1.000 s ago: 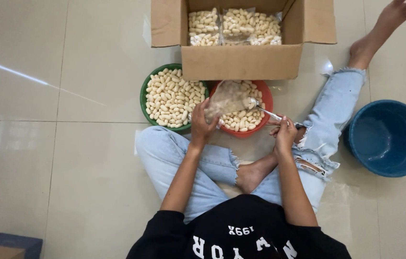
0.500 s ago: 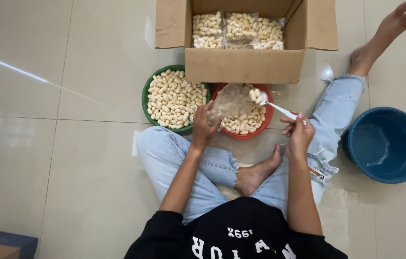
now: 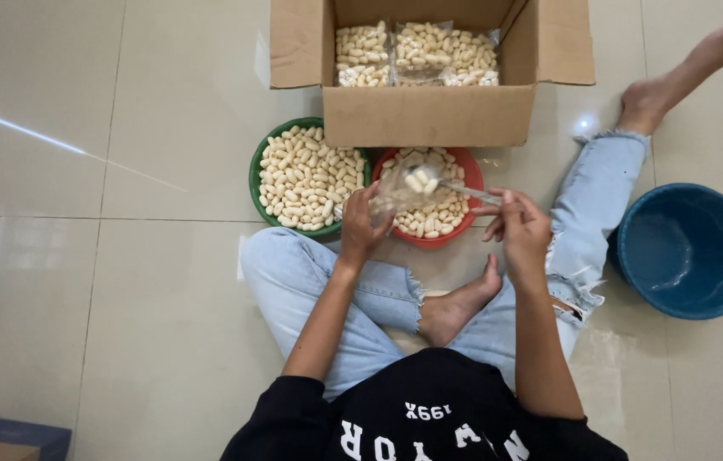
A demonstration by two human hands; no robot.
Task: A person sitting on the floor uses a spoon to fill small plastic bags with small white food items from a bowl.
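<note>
Lower centre of frame: I see the person seated on the tiled floor (image 3: 79,299), black top, torn pale jeans, one bare foot tucked between the knees.

Left hand (image 3: 364,224), just left of centre, is closed around a clear plastic bag (image 3: 400,195), holding it open over the red bowl (image 3: 466,175). Right hand (image 3: 522,229), right of centre, pinches the handle of a spoon (image 3: 455,185); the spoon's bowl carries a few pale pieces at the bag's mouth.

Just above the hands: the red bowl, partly filled with pale oblong snack pieces (image 3: 430,218). Touching it on the left, a green bowl (image 3: 255,175) heaped with the same pieces.

Right edge, mid-height: a blue bucket (image 3: 687,252), beside the outstretched leg.

Top centre: an open cardboard box (image 3: 430,115), against both bowls, holding filled clear bags (image 3: 417,51) of the pieces.

Bottom left corner: a dark blue box (image 3: 15,435), partly cut off.
</note>
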